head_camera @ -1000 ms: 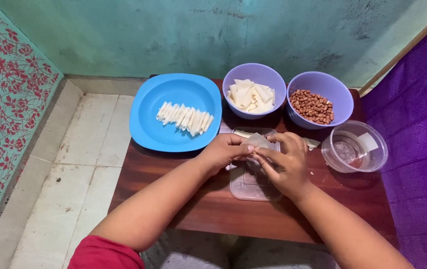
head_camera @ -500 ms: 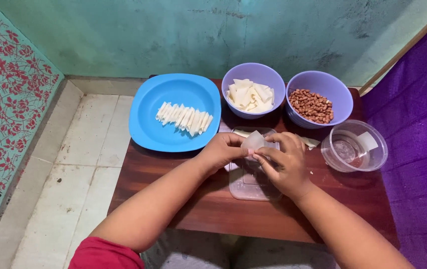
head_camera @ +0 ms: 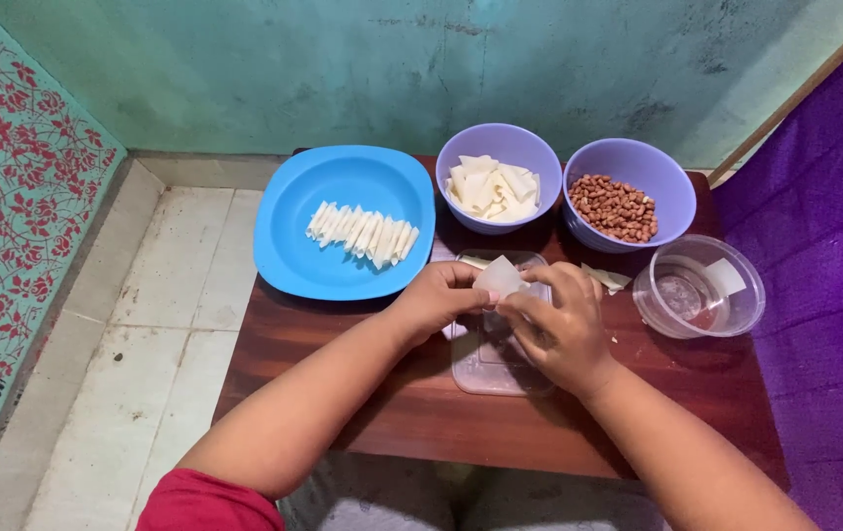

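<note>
Pinching a small pale wrapper (head_camera: 498,277) between both hands, we hold it just above a clear plastic lid (head_camera: 500,366) lying on the brown desk (head_camera: 343,393). Our left hand (head_camera: 438,295) grips its left edge, our right hand (head_camera: 557,324) curls around its right side. Behind them sit a blue plate (head_camera: 293,226) with a row of rolled pieces (head_camera: 362,234), a purple bowl of wrappers (head_camera: 497,177), a purple bowl of peanuts (head_camera: 628,193) and a clear tub (head_camera: 701,287).
</note>
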